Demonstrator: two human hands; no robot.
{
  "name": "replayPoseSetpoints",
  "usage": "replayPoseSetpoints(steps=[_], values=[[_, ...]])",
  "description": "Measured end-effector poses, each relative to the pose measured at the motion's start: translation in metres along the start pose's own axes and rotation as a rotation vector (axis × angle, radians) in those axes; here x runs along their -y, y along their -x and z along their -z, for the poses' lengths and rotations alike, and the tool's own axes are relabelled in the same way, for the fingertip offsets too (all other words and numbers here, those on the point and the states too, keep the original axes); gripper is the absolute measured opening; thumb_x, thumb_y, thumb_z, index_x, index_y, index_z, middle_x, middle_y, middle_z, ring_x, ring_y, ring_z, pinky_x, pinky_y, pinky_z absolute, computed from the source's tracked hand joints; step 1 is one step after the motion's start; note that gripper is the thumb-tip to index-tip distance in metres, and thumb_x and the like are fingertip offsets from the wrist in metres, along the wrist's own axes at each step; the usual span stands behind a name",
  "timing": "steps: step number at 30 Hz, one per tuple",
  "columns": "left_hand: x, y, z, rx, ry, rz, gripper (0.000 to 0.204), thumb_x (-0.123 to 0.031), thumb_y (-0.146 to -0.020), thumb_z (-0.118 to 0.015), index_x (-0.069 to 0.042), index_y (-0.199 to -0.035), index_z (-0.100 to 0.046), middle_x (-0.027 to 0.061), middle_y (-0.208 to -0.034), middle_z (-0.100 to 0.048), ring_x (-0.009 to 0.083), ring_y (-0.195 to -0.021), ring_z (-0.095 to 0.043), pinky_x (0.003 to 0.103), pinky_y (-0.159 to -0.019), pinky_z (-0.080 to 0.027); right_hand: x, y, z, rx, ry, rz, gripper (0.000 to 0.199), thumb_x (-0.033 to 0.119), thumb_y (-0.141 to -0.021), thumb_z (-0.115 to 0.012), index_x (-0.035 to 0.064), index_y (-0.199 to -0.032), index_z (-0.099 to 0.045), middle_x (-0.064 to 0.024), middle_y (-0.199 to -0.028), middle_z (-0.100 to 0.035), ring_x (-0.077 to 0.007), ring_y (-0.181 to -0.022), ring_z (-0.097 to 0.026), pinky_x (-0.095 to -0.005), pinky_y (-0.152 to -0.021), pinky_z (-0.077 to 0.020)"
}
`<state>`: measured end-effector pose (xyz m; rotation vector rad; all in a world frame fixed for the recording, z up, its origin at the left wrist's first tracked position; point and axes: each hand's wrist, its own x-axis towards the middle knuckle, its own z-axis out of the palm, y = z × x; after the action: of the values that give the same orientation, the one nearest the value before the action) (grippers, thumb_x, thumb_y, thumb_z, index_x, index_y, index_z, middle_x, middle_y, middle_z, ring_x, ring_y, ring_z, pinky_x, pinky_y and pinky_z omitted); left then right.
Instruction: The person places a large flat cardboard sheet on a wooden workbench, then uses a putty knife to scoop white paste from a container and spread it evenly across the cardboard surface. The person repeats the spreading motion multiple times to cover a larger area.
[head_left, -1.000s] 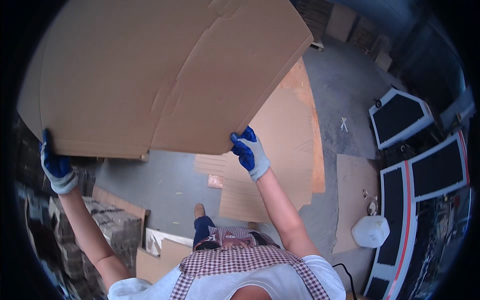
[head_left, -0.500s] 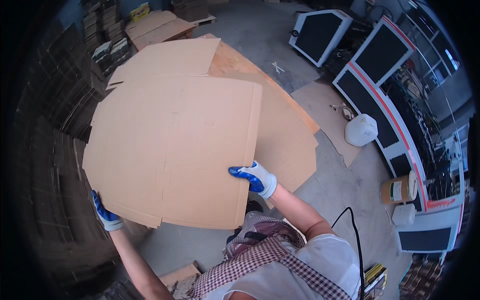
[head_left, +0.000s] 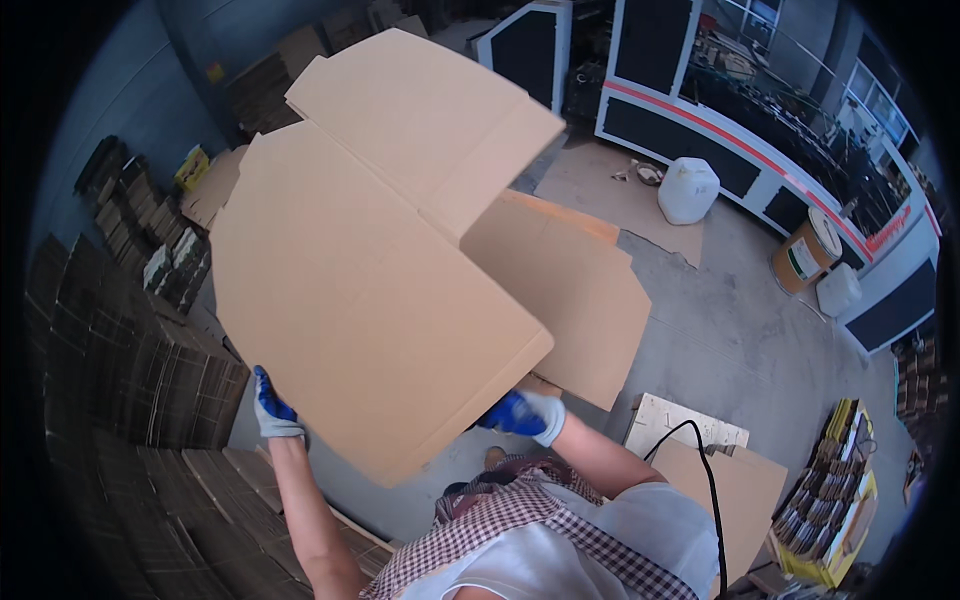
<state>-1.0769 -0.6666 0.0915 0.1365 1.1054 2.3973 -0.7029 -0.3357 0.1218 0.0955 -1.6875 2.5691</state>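
Note:
I hold a large flat brown cardboard sheet [head_left: 370, 250] with creased flaps up in front of me. My left hand [head_left: 272, 405], in a blue and white glove, grips its lower left edge. My right hand [head_left: 522, 414], gloved the same, grips its lower right edge from underneath. The sheet tilts and hides much of the floor behind it. More flat cardboard sheets [head_left: 575, 290] lie on the grey floor just beyond the held one.
Tall stacks of folded cardboard [head_left: 110, 370] fill the left side. A white plastic jug [head_left: 688, 190] stands on the floor near black and white machines [head_left: 700, 100]. A drum [head_left: 805, 255], a wooden board [head_left: 680, 420] and a black cable [head_left: 712, 500] are at right.
The view has swung left and the cardboard sheet has turned with it. Both hands keep their grip on its lower edges. The machines now sit at the upper right.

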Motion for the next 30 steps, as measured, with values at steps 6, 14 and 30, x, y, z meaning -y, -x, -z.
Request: replayPoseSetpoints(steps=[6, 14, 30], values=[[-0.099, -0.101, -0.001, 0.253, -0.337, -0.013, 0.050, -0.034, -0.105, -0.051, 0.000, -0.141, -0.051, 0.0118, -0.137, -0.060, 0.0270, -0.121, -0.060, 0.041, -0.105, -0.047, 0.043, -0.023, 0.061, -0.265, -0.718, 0.495, 0.102, 0.082, -0.085, -0.046, 0.0188, -0.161, -0.019, -0.0135, -0.161, -0.029, -0.0415, -0.143, -0.036, -0.0614, -0.114, -0.0348], [-0.082, -0.250, -0.041, 0.537, -0.755, 0.047, 0.032, -0.026, -0.106, -0.052, -0.003, -0.127, -0.058, 0.0087, -0.119, -0.066, 0.0213, -0.104, -0.067, 0.037, -0.091, -0.056, -0.014, 0.019, 0.065, -0.623, 0.215, 0.256, 0.059, 0.029, -0.099, -0.061, 0.0048, -0.148, -0.041, -0.0150, -0.139, -0.057, -0.0319, -0.127, -0.058, -0.0463, -0.103, -0.0506], [0.103, -0.547, -0.097, 0.541, -1.107, 0.218, 0.036, -0.003, -0.090, -0.073, 0.002, -0.123, -0.059, 0.0068, -0.109, -0.068, 0.0143, -0.090, -0.065, 0.026, -0.083, -0.054, -0.090, -0.060, 0.059, -1.503, -0.294, 0.030, 0.036, 0.016, -0.093, -0.072, 0.0031, -0.125, -0.064, -0.0015, -0.108, -0.069, -0.0095, -0.092, -0.064, -0.0209, -0.072, -0.0484]])
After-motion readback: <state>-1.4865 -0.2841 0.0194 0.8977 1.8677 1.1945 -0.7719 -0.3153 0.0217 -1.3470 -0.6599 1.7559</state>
